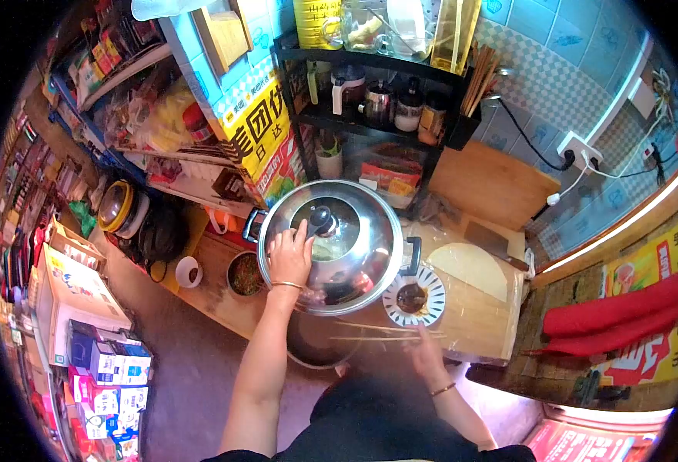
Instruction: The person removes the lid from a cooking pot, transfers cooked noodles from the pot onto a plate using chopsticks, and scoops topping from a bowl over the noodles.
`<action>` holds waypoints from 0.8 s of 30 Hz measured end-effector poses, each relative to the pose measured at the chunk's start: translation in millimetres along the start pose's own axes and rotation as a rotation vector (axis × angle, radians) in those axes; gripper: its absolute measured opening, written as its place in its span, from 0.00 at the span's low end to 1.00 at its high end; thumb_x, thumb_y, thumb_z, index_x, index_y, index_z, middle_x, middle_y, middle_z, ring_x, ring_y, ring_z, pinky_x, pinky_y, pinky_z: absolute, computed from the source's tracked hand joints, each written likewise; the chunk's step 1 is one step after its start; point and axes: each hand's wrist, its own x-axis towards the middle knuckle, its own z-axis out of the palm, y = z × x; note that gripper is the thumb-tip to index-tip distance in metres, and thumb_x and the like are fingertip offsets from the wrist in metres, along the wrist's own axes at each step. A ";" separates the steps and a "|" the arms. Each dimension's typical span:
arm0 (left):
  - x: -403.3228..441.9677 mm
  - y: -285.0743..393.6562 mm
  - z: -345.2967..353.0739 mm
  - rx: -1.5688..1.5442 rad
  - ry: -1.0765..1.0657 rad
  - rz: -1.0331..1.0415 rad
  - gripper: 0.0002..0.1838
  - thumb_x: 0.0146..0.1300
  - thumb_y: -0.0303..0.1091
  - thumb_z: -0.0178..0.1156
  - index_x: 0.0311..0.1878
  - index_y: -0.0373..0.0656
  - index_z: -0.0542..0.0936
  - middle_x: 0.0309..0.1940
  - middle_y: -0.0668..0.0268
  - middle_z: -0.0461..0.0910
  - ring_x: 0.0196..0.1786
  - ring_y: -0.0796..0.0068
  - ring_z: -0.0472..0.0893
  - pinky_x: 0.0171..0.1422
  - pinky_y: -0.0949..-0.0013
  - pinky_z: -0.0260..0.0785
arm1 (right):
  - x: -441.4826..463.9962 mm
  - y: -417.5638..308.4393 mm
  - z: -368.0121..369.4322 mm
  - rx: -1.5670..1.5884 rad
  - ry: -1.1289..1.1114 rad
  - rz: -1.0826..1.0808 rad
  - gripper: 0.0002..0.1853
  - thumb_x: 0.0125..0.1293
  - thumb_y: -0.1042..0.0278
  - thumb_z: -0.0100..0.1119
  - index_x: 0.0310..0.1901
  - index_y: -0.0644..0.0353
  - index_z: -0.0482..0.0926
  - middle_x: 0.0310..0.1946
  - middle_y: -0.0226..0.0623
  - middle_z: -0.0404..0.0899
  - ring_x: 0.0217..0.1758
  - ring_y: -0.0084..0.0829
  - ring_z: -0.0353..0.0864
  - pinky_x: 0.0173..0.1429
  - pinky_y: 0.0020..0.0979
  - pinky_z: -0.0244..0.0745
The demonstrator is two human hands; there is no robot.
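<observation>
A big steel pot lid [369,223] with a glass centre and black knob [323,220] covers a wide pot with black side handles [413,256]. My left hand [290,258] rests over the lid's left part, fingers spread, fingertips beside the knob. A pair of wooden chopsticks [369,332] points left from my right hand [427,360], whose fingers are closed on them, somewhat blurred. Just above that hand stands a striped white dish [433,306] with dark sauce [412,297]. Under the pot's near edge, part of a dark round pan [308,346] shows.
Left of the pot are a bowl of chopped food [246,273] and a small white cup [189,272]. A cleaver [487,239] and a pale half-round board [470,269] lie on the right. Behind stands a black rack [369,58]; red cloth [624,316] hangs over the right side.
</observation>
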 end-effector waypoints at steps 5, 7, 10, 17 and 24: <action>-1.2 -1.7 1.9 -0.031 0.048 0.020 0.22 0.61 0.41 0.57 0.58 0.47 0.74 0.40 0.61 0.75 0.43 0.62 0.74 0.46 0.61 0.66 | -0.7 -0.4 1.5 -0.071 -0.041 -0.042 0.20 0.73 0.55 0.43 0.44 0.67 0.75 0.31 0.39 0.77 0.26 0.27 0.76 0.29 0.25 0.73; -0.9 -1.1 0.9 -0.040 0.060 0.030 0.22 0.61 0.39 0.57 0.58 0.46 0.74 0.39 0.60 0.75 0.42 0.61 0.73 0.46 0.60 0.66 | -1.7 -1.5 2.6 -0.037 -0.035 0.002 0.19 0.72 0.55 0.45 0.44 0.67 0.75 0.31 0.39 0.77 0.26 0.27 0.77 0.29 0.25 0.74; -0.6 -0.2 -1.7 -0.040 0.039 0.019 0.22 0.61 0.39 0.58 0.58 0.46 0.74 0.40 0.60 0.75 0.42 0.61 0.73 0.46 0.61 0.66 | -6.6 -3.3 8.2 -0.048 -0.042 -0.020 0.17 0.71 0.57 0.47 0.44 0.66 0.75 0.31 0.38 0.77 0.27 0.27 0.77 0.30 0.26 0.75; -1.3 -1.4 1.6 -0.006 0.022 0.007 0.22 0.61 0.43 0.56 0.58 0.48 0.74 0.40 0.62 0.76 0.44 0.62 0.74 0.47 0.61 0.66 | -4.6 1.9 6.2 -0.072 -0.082 -0.023 0.17 0.71 0.60 0.48 0.44 0.68 0.75 0.31 0.38 0.77 0.28 0.27 0.78 0.29 0.24 0.75; -1.0 -1.2 1.2 -0.011 0.020 0.010 0.22 0.62 0.43 0.56 0.58 0.47 0.74 0.40 0.62 0.76 0.44 0.62 0.74 0.46 0.61 0.66 | -5.9 -1.5 10.1 -0.100 -0.084 -0.028 0.17 0.72 0.59 0.46 0.44 0.69 0.75 0.30 0.39 0.78 0.27 0.27 0.79 0.29 0.23 0.76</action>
